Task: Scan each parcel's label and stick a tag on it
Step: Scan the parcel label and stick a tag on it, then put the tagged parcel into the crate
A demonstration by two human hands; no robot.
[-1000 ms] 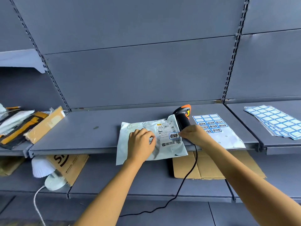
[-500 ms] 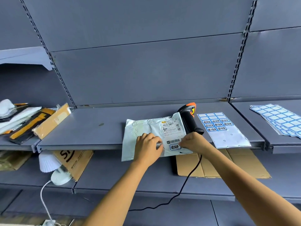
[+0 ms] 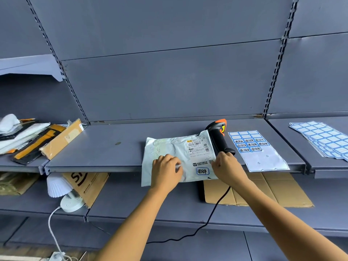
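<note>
The tag is stuck on the parcel; this item is judged complete. The left hand grips the parcel; the right hand is at its edge, grip unclear.

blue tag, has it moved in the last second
Yes. The blue tag moved nearer, from over the shipping label to below it, at the shelf front edge.

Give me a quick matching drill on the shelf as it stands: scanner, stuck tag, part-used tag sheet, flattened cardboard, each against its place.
Things: 1 scanner; 2 stuck tag; 3 part-used tag sheet; 4 flattened cardboard.
Places: A on the lower shelf; B on the parcel, below its label; C right of the scanner; D between parcel and tag sheet.
Pairs: 1-D; 2-B; 3-C; 4-A.
</note>
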